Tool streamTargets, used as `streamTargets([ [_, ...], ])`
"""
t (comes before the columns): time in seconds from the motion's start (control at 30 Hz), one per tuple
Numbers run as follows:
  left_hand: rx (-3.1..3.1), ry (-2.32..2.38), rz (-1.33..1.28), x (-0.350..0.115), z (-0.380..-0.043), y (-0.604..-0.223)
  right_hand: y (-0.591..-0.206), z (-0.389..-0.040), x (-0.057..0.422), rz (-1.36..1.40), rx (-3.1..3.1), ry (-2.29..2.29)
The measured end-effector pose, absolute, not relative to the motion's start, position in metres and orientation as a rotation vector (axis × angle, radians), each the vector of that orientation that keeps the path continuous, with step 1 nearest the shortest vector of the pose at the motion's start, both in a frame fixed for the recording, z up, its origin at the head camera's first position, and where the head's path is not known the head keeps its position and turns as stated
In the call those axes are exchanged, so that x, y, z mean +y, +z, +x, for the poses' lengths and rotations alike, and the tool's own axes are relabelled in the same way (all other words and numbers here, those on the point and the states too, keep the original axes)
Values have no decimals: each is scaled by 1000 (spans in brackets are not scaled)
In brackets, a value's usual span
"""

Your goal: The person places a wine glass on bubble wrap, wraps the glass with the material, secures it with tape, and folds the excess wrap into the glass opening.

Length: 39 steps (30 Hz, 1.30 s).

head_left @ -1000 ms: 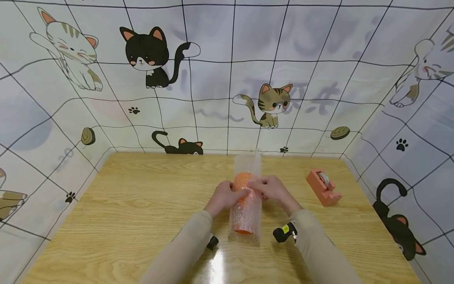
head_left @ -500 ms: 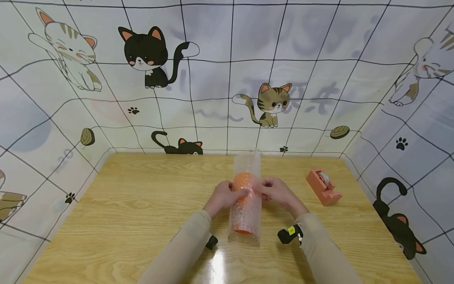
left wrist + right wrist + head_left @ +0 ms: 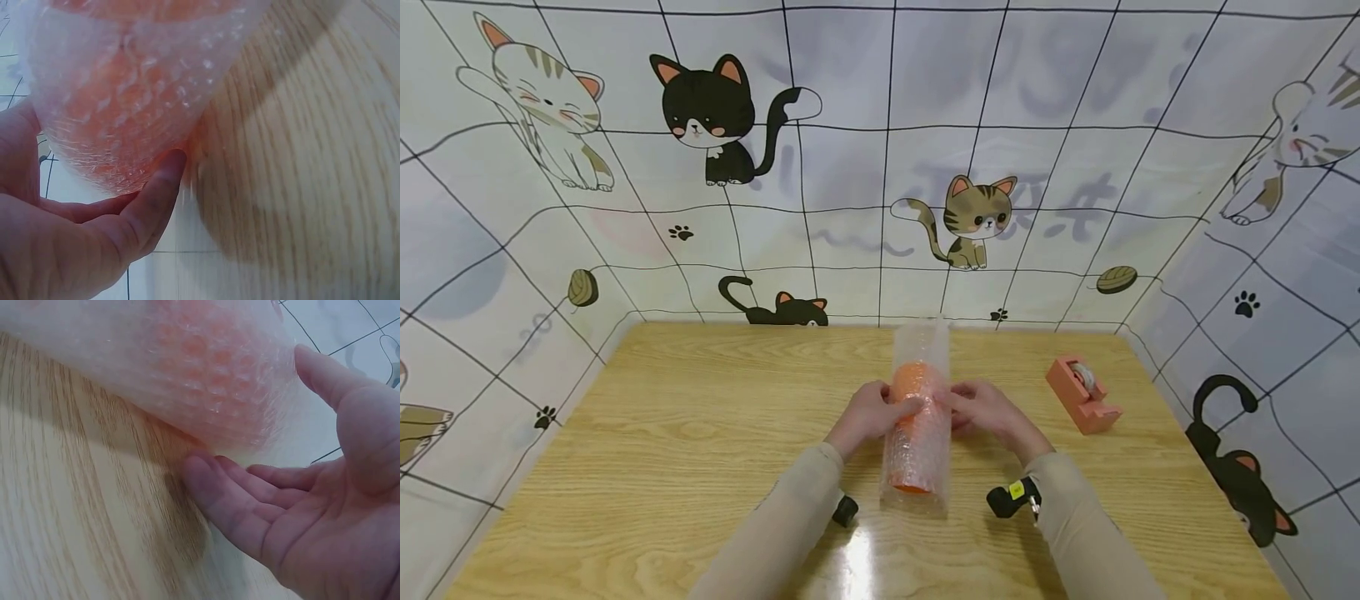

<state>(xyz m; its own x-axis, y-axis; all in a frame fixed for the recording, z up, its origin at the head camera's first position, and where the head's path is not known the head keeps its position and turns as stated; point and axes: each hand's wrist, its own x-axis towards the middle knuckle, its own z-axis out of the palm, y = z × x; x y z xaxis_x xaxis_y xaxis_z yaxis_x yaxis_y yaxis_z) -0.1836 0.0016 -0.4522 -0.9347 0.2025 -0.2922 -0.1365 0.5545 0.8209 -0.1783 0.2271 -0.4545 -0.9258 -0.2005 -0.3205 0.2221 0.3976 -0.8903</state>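
An orange cylinder (image 3: 913, 377) lies lengthwise on the table, rolled in clear bubble wrap (image 3: 921, 340) that extends past both its ends. My left hand (image 3: 874, 412) grips the roll from the left, thumb across the top. In the left wrist view, fingers (image 3: 164, 181) curl in under the wrap's lower side. From the right, my right hand (image 3: 990, 410) holds the same roll, its thumb (image 3: 322, 372) against the bubble wrap and its other fingers bent in along the underside, low by the tabletop. The orange surface shows only blurred through the bubbles.
A pink tape dispenser (image 3: 1084, 396) with a roll of tape stands to the right of my right hand. The wooden table (image 3: 722, 392) meets cat-patterned cloth walls (image 3: 842, 167) at the back and sides. Wrist cameras (image 3: 1011, 497) hang below both forearms.
My right thumb has drawn back from the middle of the roll toward its right side. The left hand and the wrapped cylinder stay nearly in place.
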Motion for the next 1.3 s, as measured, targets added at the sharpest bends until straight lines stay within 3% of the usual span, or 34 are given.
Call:
streamTargets([
  [1.3,2403,1508,333,-15,-186,-436,-438,-175,215,-66,2325,-1740],
])
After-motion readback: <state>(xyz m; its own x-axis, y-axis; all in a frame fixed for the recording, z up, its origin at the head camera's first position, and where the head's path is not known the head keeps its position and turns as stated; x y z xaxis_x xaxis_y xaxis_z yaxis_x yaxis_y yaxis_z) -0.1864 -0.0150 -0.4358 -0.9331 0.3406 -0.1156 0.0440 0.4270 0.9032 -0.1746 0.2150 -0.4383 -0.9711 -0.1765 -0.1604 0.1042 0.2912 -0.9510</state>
